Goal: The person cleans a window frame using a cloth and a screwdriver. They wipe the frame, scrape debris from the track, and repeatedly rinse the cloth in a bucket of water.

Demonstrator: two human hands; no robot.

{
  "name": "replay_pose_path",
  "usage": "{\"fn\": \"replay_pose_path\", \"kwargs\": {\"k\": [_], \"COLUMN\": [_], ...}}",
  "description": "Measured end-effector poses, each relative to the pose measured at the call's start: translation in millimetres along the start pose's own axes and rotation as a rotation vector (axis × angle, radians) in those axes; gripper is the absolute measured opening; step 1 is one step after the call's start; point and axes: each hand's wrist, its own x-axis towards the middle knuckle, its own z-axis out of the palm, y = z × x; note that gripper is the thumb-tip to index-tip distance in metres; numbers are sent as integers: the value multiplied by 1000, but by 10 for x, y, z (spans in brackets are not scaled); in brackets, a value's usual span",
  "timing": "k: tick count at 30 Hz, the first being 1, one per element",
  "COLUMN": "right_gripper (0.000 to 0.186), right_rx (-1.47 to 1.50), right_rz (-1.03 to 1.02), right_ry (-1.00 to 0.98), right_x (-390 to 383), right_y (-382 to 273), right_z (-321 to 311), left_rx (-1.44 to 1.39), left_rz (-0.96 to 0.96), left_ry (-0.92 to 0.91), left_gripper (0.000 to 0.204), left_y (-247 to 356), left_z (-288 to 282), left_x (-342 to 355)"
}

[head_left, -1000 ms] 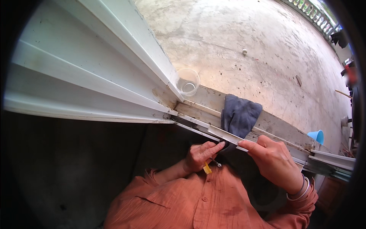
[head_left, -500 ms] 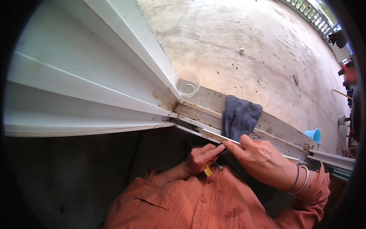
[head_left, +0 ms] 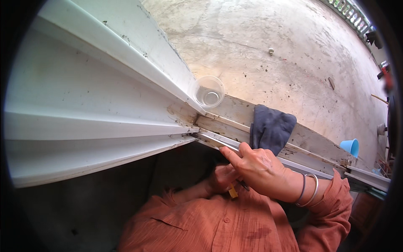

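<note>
My right hand point(head_left: 262, 168) is closed low over the window or door track point(head_left: 310, 167), index finger stretched along it. Ahead of its fingertip, a thin tan strip point(head_left: 211, 141) lies in the track and reaches close to the frame corner; the right hand seems to grip its near end, though the curled fingers are hidden. Close to my chest, my left hand point(head_left: 220, 178) is closed, partly behind the right. A small yellow piece point(head_left: 233, 192) and a dark thin tip point(head_left: 243, 185) stick out of it; the whole object is hidden. Over the sill hangs a dark grey cloth point(head_left: 273, 128).
A clear plastic cup point(head_left: 210, 92) stands on the sill beside the white frame point(head_left: 96, 92), which fills the left. Farther right is a light blue cup point(head_left: 350, 147). Beyond the sill spreads a concrete floor point(head_left: 235, 42) with bits of debris and a small pale object point(head_left: 271, 51).
My right hand has slid left along the track, bringing the tan strip to the frame corner. My left hand is now more covered by the right. The view has shifted slightly.
</note>
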Motion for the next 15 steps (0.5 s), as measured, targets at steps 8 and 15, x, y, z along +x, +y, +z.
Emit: {"fn": "replay_pose_path", "kwargs": {"k": [8, 15], "right_gripper": [50, 46], "right_rx": [-102, -265], "right_rz": [-131, -147], "right_ry": [127, 261], "right_x": [-19, 40], "right_y": [111, 106], "right_z": [79, 212], "left_rx": [110, 176], "left_rz": [12, -28], "left_ry": [20, -7], "left_gripper": [32, 30], "left_y": [39, 24], "left_z": [-1, 15], "left_x": [36, -47]}}
